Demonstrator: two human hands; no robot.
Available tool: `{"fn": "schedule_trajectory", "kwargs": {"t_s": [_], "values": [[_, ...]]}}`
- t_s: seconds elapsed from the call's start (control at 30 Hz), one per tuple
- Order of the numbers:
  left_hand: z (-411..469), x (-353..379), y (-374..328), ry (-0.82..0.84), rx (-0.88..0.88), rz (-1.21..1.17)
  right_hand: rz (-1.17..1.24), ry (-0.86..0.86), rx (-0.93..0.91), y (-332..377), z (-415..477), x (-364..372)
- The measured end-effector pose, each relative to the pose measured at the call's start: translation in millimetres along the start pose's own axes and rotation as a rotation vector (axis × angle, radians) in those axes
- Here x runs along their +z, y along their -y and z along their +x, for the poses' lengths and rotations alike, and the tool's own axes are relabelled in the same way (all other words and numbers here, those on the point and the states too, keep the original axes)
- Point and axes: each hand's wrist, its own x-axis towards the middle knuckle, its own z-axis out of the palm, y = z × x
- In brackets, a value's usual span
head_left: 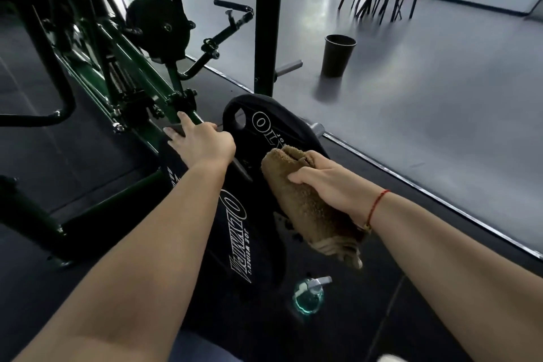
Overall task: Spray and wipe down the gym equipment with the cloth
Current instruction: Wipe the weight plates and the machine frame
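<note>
Gripping cloth (308, 206) w/ R hand (332, 182), pressed on weight plate (258, 247); L hand (202, 144) fingers straight, resting on plate rim; spray bottle (308, 297) on floor.

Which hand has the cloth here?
The right hand, gripping the brown cloth against the black weight plate; the left hand holds no cloth.

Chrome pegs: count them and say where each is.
2. One chrome peg juts from the black post; the other pokes out behind the lettered weight plate. Others may be hidden.
</note>
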Motion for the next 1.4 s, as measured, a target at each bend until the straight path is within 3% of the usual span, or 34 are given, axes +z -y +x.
{"fn": "schedule_trajectory", "kwargs": {"t_s": [0.2,0.33,0.4,0.5,0.63,0.8,0.97,1.1,1.27,1.4], "values": [[-4,3,-4,-0.075,0.068,0.224,-0.183,-0.054,0.007,-23,-7,-18],[-31,8,-14,-0.156,0.406,0.489,-0.154,-0.109,0.070,-57,-2,-18],[-62,20,-18,-0.094,0.544,0.423,-0.083,-0.132,0.087,-69,1,-18],[-126,54,-8,0.070,0.611,0.213,-0.013,-0.166,0.076,-87,10,-20],[-186,103,27,0.325,0.411,0.046,0.110,-0.216,0.114,-114,25,-25],[-215,171,79,0.585,0.177,0.255,-0.022,-0.134,0.055,-129,40,-28],[-223,214,105,0.658,-0.017,0.303,-0.159,-0.044,-0.014,-134,48,-23],[-227,227,114,0.617,-0.016,0.341,-0.249,0.018,-0.061,-138,52,-23],[-217,228,122,0.618,0.178,0.453,-0.231,0.036,-0.085,-141,57,-24],[-211,232,122,0.619,0.130,0.307,-0.224,0.045,-0.109,-144,60,-28]]}}
